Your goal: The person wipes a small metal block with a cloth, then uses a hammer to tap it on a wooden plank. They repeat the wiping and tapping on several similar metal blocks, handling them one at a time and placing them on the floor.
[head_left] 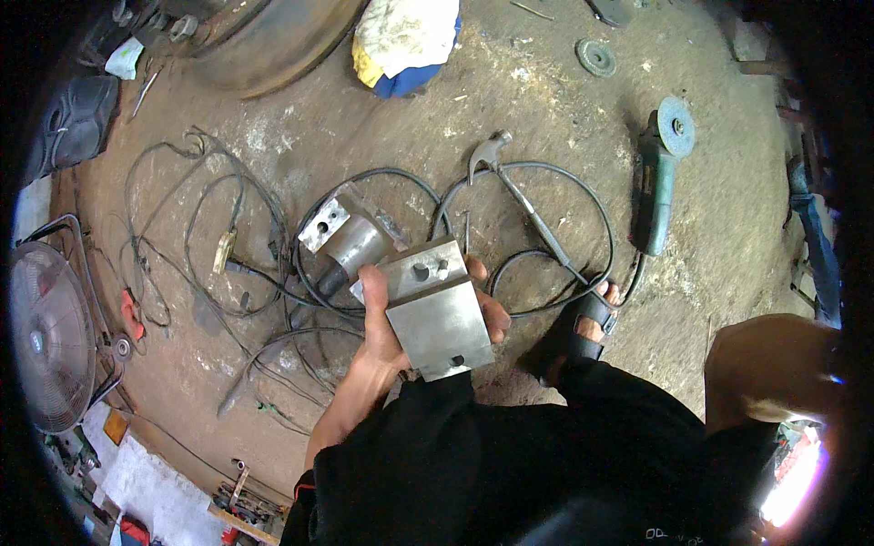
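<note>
My left hand (381,332) is closed around a grey machined metal block (440,326) and holds it up in front of my lap. The thumb presses on the block's left side, and fingertips curl round its right side. Holes show in the stepped upper part of the block, and another is near its lower edge. Just beyond the hand, a second metal piece (358,244) lies on the floor, with a rounded body and a drilled block end. I do not see my right hand.
A claw hammer (530,207) lies across looped black cable (605,205). Right of it sits a corded angle grinder (662,177). A loose disc (596,57) and a cloth-covered bundle (407,41) are farther off. A fan (53,337) stands left; a blurred brown shape (769,364) is near right.
</note>
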A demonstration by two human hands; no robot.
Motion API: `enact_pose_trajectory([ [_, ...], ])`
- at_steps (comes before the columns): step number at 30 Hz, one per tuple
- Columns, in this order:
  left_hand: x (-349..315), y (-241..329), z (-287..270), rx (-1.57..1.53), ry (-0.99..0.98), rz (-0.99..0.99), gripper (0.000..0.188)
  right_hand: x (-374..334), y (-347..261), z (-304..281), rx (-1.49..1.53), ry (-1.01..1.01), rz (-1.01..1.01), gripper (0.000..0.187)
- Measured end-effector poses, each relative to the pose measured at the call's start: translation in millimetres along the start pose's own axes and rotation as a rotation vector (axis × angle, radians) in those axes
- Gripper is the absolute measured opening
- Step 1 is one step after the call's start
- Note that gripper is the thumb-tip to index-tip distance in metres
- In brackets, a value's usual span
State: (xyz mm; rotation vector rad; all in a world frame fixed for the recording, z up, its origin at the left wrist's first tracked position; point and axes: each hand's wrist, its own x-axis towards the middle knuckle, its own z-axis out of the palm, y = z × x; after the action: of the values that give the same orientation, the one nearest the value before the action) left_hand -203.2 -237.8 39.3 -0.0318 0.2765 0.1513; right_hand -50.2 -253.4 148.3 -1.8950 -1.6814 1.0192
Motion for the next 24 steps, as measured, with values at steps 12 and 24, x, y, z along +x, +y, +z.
enact_pose_trajectory([
  [12,-8.5,8.0,9.3,0.452,0.091,-0.023,0.122,-25.1,0.2,-159.4,-0.299,0.082,-0.169,0.039],
  [24,-0.8,29.6,45.8,1.037,0.339,0.191,0.086,-42.6,53.3,-43.6,0.179,0.173,0.096,0.028],
])
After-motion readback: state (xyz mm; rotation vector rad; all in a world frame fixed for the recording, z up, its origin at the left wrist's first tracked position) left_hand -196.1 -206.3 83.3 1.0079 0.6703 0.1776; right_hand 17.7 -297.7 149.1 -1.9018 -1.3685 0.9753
